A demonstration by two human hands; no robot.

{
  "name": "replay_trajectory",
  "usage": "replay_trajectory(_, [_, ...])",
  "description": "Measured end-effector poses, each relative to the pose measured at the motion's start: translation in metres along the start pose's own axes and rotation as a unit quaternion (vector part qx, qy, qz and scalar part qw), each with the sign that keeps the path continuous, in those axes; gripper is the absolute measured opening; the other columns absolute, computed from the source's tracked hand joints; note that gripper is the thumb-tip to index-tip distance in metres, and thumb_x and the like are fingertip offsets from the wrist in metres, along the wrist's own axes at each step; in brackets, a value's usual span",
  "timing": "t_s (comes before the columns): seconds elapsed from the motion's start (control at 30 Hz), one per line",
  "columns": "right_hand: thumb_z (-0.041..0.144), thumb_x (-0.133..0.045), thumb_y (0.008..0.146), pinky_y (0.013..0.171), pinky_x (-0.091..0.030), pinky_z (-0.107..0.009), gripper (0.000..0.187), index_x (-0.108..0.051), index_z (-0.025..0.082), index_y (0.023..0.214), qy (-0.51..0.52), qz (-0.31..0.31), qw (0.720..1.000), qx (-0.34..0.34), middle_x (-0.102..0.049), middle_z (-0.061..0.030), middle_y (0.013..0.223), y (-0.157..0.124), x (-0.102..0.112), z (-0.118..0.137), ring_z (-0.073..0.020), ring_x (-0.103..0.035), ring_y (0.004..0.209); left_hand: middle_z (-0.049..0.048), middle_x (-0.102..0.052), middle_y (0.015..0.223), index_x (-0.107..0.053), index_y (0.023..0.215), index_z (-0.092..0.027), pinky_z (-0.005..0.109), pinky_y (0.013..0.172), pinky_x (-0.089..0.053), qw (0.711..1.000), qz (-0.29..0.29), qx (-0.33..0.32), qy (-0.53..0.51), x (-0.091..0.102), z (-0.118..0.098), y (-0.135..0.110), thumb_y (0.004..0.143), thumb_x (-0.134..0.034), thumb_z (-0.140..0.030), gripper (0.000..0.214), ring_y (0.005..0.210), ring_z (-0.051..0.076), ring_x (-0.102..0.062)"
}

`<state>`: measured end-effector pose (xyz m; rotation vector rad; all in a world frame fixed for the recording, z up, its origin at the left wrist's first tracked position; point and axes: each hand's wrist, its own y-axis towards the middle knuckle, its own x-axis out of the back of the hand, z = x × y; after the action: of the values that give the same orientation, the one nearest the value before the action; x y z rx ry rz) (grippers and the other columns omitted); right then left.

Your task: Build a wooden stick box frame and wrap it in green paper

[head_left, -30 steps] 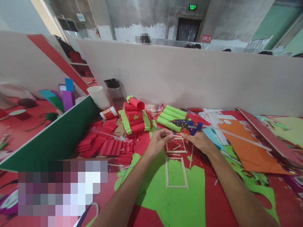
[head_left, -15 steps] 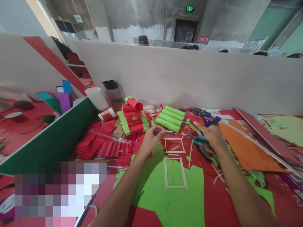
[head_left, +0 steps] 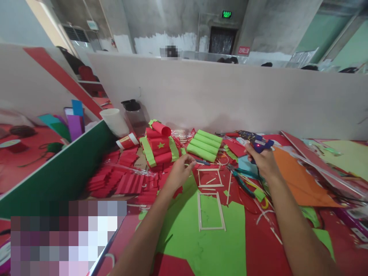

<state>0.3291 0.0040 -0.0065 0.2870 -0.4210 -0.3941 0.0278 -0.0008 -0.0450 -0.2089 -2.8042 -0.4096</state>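
My left hand (head_left: pixel 181 172) is pinched above the red and green papers. The short pale wooden stick at its fingertips is barely visible now. In my right hand (head_left: pixel 266 163) is a blue hot glue gun (head_left: pixel 260 145) with a small red light lit, its nozzle pointing left. Below and between the hands lie two stick frames: a smaller one (head_left: pixel 210 186) on red and a larger one (head_left: pixel 199 212) mostly on the green paper (head_left: pixel 221 245). Teal-handled pliers (head_left: pixel 243 184) are close to my right hand. A dark blue pen-like tool (head_left: pixel 203 162) lies just beyond my left fingertips.
A rolled red and green paper model (head_left: pixel 161 147) and green paper rolls (head_left: pixel 204 145) stand behind. Folded red paper (head_left: pixel 129 182) is at left, beside a green divider (head_left: pixel 57 168), white cup (head_left: pixel 114 120) and bottle (head_left: pixel 135 115). Orange sheets (head_left: pixel 299 184) lie right; a white partition (head_left: pixel 218 92) rises behind.
The glue gun has shifted slightly right, uncovering more of the red and blue scraps beside it. My left hand has moved slightly left and down, and its stick has become hard to see.
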Motion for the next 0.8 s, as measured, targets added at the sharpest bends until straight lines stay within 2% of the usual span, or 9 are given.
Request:
replay_trajectory(0.1, [0.054, -0.068, 0.069, 0.041, -0.040, -0.027, 0.035, -0.059, 0.020, 0.076, 0.114, 0.039, 0.993, -0.017, -0.059, -0.0019, 0.063, -0.004, -0.001, 0.009, -0.0134, -0.049, 0.047, 0.0054, -0.063, 0.085, -0.058, 0.081, -0.018, 0.029, 0.071, -0.044, 0.999, 0.044, -0.017, -0.007, -0.008, -0.003, -0.005, 0.084, -0.053, -0.034, 0.017, 0.082, 0.020, -0.057])
replay_trajectory(0.2, [0.048, -0.073, 0.068, 0.039, -0.038, -0.024, 0.034, -0.058, 0.020, 0.081, 0.176, 0.079, 0.981, -0.036, -0.057, -0.0007, 0.065, -0.007, 0.001, 0.017, -0.0110, -0.047, 0.049, 0.0051, -0.063, 0.087, -0.058, 0.081, -0.019, 0.029, 0.072, -0.044, 0.994, 0.103, -0.009, -0.030, -0.019, -0.007, -0.011, 0.085, -0.051, -0.038, 0.021, 0.083, 0.020, -0.057])
replay_trajectory(0.37, [0.049, -0.073, 0.068, 0.038, -0.037, -0.021, 0.035, -0.058, 0.020, 0.084, 0.204, 0.107, 0.972, -0.055, -0.056, 0.0000, 0.065, -0.010, 0.005, 0.023, -0.0098, -0.046, 0.049, 0.0026, -0.062, 0.079, -0.058, 0.079, -0.019, 0.026, 0.063, -0.043, 0.982, 0.158, 0.035, -0.096, -0.043, -0.017, -0.014, 0.081, -0.058, -0.046, 0.027, 0.072, 0.017, -0.057])
replay_trajectory(0.47, [0.050, -0.072, 0.068, 0.038, -0.038, -0.021, 0.035, -0.058, 0.021, 0.081, 0.212, 0.110, 0.970, -0.049, -0.056, 0.0002, 0.064, -0.010, 0.005, 0.023, -0.0099, -0.047, 0.049, 0.0012, -0.060, 0.072, -0.058, 0.076, -0.017, 0.025, 0.064, -0.045, 0.973, 0.177, 0.056, -0.140, -0.055, -0.022, -0.010, 0.076, -0.064, -0.047, 0.031, 0.071, 0.016, -0.058])
replay_trajectory(0.63, [0.053, -0.068, 0.072, 0.040, -0.039, -0.023, 0.035, -0.059, 0.019, 0.071, 0.176, 0.111, 0.978, -0.028, -0.058, -0.0004, 0.061, -0.010, 0.001, 0.017, -0.0100, -0.047, 0.048, 0.0044, -0.065, 0.079, -0.058, 0.077, -0.015, 0.031, 0.078, -0.050, 0.949, 0.170, 0.083, -0.251, -0.059, -0.031, -0.001, 0.074, -0.068, -0.044, 0.031, 0.079, 0.016, -0.063])
replay_trajectory(0.73, [0.052, -0.064, 0.075, 0.043, -0.041, -0.024, 0.035, -0.062, 0.018, 0.071, 0.077, 0.111, 0.991, -0.002, -0.060, -0.0007, 0.059, -0.011, -0.003, 0.015, -0.0108, -0.048, 0.046, 0.0050, -0.066, 0.083, -0.057, 0.079, -0.015, 0.034, 0.085, -0.050, 0.940, 0.156, 0.084, -0.291, -0.052, -0.042, 0.005, 0.076, -0.067, -0.042, 0.028, 0.081, 0.016, -0.064])
replay_trajectory(0.8, [0.052, -0.063, 0.076, 0.047, -0.043, -0.025, 0.034, -0.063, 0.018, 0.070, 0.001, 0.151, 0.988, 0.016, -0.061, -0.0005, 0.057, -0.013, -0.004, 0.017, -0.0125, -0.051, 0.047, 0.0050, -0.067, 0.084, -0.057, 0.081, -0.016, 0.034, 0.087, -0.049, 0.939, 0.144, 0.061, -0.306, -0.045, -0.052, 0.012, 0.078, -0.066, -0.040, 0.026, 0.082, 0.015, -0.064])
